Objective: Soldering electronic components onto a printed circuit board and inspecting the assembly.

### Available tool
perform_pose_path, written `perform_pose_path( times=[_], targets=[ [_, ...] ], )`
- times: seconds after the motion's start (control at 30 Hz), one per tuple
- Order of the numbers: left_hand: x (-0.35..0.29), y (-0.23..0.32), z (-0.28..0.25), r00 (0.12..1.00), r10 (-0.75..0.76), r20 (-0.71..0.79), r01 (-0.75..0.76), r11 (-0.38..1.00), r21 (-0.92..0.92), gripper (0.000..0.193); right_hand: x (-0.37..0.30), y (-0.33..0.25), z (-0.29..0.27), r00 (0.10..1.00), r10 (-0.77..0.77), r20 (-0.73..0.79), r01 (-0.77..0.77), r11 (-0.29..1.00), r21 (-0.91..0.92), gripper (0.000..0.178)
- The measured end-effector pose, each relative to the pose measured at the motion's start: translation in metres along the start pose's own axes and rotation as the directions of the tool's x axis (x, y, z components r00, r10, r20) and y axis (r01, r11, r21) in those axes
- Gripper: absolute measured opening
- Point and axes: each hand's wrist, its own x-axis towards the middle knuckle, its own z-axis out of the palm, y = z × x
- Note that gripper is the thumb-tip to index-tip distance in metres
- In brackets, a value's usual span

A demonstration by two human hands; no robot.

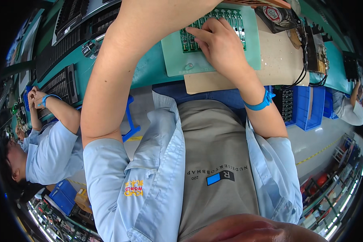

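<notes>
My right hand point(226, 47) is over a green circuit board panel point(238, 25). Its index finger stretches to the panel's left part and touches or nearly touches it, with the thumb apart below. The other fingers are bent over the board; I make out nothing held in them. Beneath the panel is a pale green plate point(174, 64) with a small screw-like fitting point(190, 65) near its front edge. My left forearm point(121, 44) rises across the top of the view. The left hand lies past the upper edge, and the arm covers the panel's upper left.
Brown board point(220, 80) lies under the plate on the green bench point(149, 68). A fan point(273, 17) and cables stand at right, above blue bins point(306, 107). Black slotted trays point(60, 86) are at left, where a co-worker point(54, 149) sits. An orange-brown edge point(266, 3) crosses the top.
</notes>
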Motion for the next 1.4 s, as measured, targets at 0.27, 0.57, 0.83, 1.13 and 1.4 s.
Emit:
perform_pose_path(
  times=[0.27, 0.57, 0.83, 1.13, 1.4],
  targets=[
    [0.000, 0.009, 0.001, 0.995, -0.096, -0.008, 0.093, 0.980, -0.174, 0.011, -0.003, -0.001, 0.000, 0.998, 0.037, -0.043, -0.034, 0.998, 0.061, 0.034],
    [-0.016, 0.015, -0.010, 0.992, -0.027, 0.122, 0.017, 0.996, 0.084, 0.014, -0.045, 0.010, -0.047, 0.917, 0.371, -0.146, -0.266, 0.843, 0.468, 0.033],
    [-0.093, 0.043, 0.020, 0.972, 0.141, 0.190, -0.200, 0.918, 0.342, 0.028, -0.095, 0.051, -0.101, 0.785, 0.541, 0.302, -0.334, -0.040, 0.942, 0.041],
    [-0.148, 0.040, 0.057, 0.963, -0.031, 0.266, -0.057, 0.946, 0.318, 0.027, -0.114, 0.033, -0.068, 0.699, 0.697, 0.160, -0.635, 0.501, 0.587, 0.031],
    [-0.155, 0.037, 0.062, 0.951, -0.112, 0.287, 0.021, 0.953, 0.302, 0.028, -0.105, 0.007, -0.067, 0.870, 0.483, -0.094, -0.468, 0.871, 0.149, 0.029]
  ],
)
